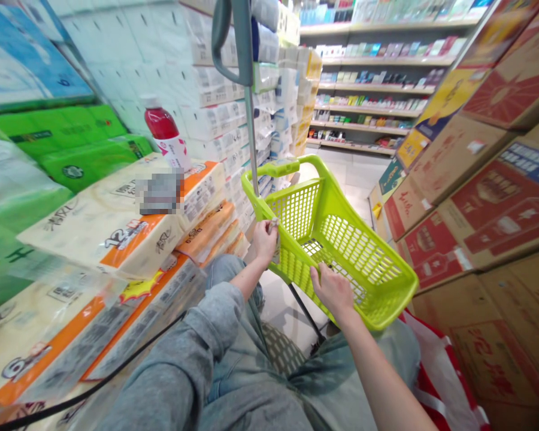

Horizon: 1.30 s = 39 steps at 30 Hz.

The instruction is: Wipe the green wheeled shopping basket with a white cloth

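A lime-green shopping basket [368,233] with perforated sides stands in front of my knees, tilted in view, on a dark-legged frame. My right hand [335,292] is closed over its near rim, fingers inside and thumb on top. At the rim's left corner, my left hand [265,241] is pinched shut beside the basket wall. Something small and greyish shows at its fingertips, too indistinct to name. Behind that corner rises a metal pole with a grey handle [247,42]. The basket's visible floor holds nothing I can make out.
Left, stacked tissue packs [103,209] carry a red-and-white bottle [166,134] and a blurred dark flat object [159,194]. A black cable [117,380] crosses lower packs. Cardboard cartons [476,221] line the right, with a red-and-white bag [449,365] below. Shelves [372,87] stand ahead.
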Motion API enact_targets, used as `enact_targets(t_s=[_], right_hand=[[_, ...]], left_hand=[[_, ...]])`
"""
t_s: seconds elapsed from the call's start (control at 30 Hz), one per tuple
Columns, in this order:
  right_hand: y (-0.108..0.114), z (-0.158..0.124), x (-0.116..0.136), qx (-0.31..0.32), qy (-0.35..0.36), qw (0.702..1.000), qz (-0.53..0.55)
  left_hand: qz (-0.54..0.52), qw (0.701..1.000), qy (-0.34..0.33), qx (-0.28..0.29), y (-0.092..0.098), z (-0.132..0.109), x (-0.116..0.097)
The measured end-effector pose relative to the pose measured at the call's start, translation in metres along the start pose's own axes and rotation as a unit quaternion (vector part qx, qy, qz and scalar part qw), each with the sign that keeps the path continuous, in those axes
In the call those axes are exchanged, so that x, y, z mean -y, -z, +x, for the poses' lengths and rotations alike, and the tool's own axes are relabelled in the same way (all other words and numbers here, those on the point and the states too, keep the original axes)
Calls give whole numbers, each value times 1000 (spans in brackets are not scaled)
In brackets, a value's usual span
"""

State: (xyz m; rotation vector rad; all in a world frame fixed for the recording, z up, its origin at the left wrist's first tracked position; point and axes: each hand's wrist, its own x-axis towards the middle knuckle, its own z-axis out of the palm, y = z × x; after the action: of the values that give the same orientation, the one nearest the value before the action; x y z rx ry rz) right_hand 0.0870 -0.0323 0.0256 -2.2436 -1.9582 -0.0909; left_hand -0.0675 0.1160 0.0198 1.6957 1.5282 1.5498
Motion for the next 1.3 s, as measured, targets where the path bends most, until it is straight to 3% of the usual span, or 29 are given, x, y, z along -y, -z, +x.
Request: enact_targets(t_s=[0.23,0.37,0.47,0.57,0.73,0.93,1.13,1.3], right_hand=[[-5,18,7,-6,-6,1000,-1],[-8,29,5,-9,6,1000,-1],[-10,38,0,-6,21,1000,6],[-12,48,-9,-3,42,999,8],[-15,66,-31,-3,84,996,2],[-24,97,-57,7,121,992,20],[-34,132,-80,16,174,982,69],[-34,139,-88,21,221,968,117]], left_hand=[[12,999,-45,-8,2,7,-7],[9,985,-145,90,-6,-3,-18],[63,955,-226,180,-17,-15,-22],[139,914,-304,230,-22,-17,-22],[213,838,-415,283,-18,9,-18],[285,817,-411,287,-26,34,-19],[314,820,-385,286,-44,43,-23],[320,817,-377,296,-43,43,-26]])
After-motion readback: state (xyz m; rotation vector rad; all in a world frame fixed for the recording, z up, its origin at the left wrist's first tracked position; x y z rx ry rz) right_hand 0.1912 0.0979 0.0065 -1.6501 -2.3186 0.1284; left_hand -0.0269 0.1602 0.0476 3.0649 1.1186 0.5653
